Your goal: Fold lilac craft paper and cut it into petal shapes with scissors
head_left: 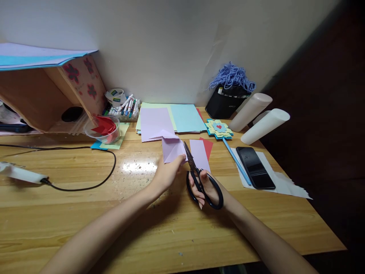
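My left hand (170, 171) pinches a creased lilac paper (172, 149) near its lower edge, thumb on top, and holds it above the table. Black-handled scissors (219, 195) are in my right hand (205, 185), with fingers through the loops. Their blades point up and left and lie close beside the paper's right edge; whether they are on it I cannot tell. Behind the scissors a lilac strip (199, 154) lies on the table, partly over a red piece of paper (207, 147).
Coloured sheets (188, 116) lie by the wall. A tub of red paper (105, 127), markers (129, 106) and a cardboard box (85, 87) stand left, near a black cable (114, 167). Rightward are a paper flower (219, 128), phone (255, 167), white bottles (265, 125) and black holder (225, 102).
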Motion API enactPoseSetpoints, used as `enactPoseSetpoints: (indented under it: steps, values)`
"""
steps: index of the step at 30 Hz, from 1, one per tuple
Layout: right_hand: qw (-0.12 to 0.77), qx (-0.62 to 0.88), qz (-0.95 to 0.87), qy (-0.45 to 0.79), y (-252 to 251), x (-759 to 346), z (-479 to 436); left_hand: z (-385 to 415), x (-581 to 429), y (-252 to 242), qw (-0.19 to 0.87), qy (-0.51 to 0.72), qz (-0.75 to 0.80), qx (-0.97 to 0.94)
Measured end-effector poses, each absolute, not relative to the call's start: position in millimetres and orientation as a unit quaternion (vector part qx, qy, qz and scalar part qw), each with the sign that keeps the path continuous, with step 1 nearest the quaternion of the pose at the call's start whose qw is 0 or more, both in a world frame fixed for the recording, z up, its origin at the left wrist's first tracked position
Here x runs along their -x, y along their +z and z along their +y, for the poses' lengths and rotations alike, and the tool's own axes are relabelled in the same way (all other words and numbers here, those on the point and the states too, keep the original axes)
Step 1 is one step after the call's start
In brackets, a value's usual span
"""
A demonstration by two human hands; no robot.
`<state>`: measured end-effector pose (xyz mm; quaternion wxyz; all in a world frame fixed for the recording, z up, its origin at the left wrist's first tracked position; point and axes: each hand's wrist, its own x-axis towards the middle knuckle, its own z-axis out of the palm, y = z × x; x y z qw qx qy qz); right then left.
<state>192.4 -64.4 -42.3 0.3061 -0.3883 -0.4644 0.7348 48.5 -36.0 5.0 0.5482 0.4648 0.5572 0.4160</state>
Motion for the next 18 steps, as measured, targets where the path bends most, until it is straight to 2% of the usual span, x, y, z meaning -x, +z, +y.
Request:
enactPoseSetpoints:
  steps: [18]
  values:
    - [0.284, 0.446, -0.488, 0.694, -37.5, -191.6, -64.3, -33.8, -45.7, 5.1, 0.549, 0.425, 0.55, -0.464]
